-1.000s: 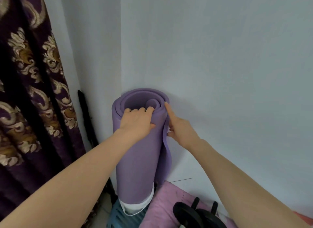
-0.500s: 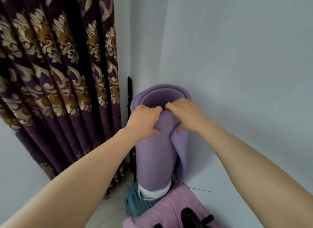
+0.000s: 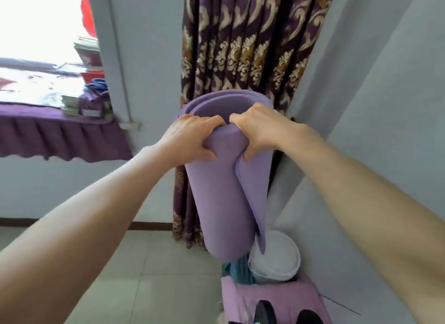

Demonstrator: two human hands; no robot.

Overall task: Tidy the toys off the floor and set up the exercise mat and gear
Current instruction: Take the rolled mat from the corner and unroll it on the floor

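- We now have the mat lifted clear of the white tub it stood in a second ago; its lower end hangs just above the tub.
- Our left hand and right hand are both clamped on the mat's top rim, thumbs outside.
- The roll has come away from the corner, toward the curtain.
- Fetching looks done; carrying and unrolling remain.

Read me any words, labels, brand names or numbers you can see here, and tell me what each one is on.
None can be read.
Rolled purple foam exercise mat, in the grip of both hands: no print visible.
Stacked items on the window ledge: too blurred to read.
Black weight plates: no marking legible.
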